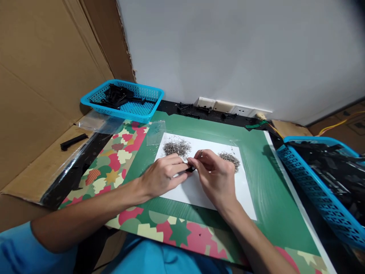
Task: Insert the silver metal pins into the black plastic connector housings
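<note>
Both my hands meet over a white sheet on the green mat. My left hand is closed in a pinch on a small black plastic part. My right hand is closed too, its fingertips pinching a tiny metal piece right at the black part's end. A pile of small metal springs lies just beyond my left hand. A second, smaller pile of springs lies beside my right hand.
A blue basket with black parts stands at the back left. A larger blue basket full of black parts sits at the right. A loose black part lies on cardboard at the left. Clear plastic bags lie near the sheet.
</note>
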Motion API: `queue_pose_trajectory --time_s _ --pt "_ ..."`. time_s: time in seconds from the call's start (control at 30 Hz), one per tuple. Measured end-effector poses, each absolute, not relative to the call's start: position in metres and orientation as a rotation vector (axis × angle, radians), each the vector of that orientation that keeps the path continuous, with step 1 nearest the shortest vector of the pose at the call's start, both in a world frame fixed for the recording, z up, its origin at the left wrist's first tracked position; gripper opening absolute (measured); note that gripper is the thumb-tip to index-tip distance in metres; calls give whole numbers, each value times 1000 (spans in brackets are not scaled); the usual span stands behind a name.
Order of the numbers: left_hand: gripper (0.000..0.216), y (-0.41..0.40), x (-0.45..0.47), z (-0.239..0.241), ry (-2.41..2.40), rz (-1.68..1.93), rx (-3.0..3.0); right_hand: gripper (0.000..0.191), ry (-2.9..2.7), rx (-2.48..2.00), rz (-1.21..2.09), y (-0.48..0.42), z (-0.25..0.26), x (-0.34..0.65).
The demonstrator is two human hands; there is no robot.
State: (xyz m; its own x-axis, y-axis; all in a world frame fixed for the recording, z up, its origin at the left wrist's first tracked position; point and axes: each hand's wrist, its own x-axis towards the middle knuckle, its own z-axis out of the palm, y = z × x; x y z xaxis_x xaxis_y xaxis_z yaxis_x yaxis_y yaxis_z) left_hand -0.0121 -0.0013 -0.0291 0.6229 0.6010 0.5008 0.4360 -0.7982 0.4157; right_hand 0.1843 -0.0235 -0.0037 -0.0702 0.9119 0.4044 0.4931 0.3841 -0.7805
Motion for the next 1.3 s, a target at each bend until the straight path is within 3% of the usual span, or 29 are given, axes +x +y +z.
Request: queue_pose_trajectory --time_s 0.6,0.97,1.3 --pt "16 5 -18 -35 963 896 2350 16 -1676 -1228 686 -17 -19 183" --pt "16 3 -13 -30 882 1188 2392 25 -1373 -1144 612 -11 4 219" --pt "18 0 -15 -24 915 1226 2312 18 -2241 -1204 367 -22 9 230"
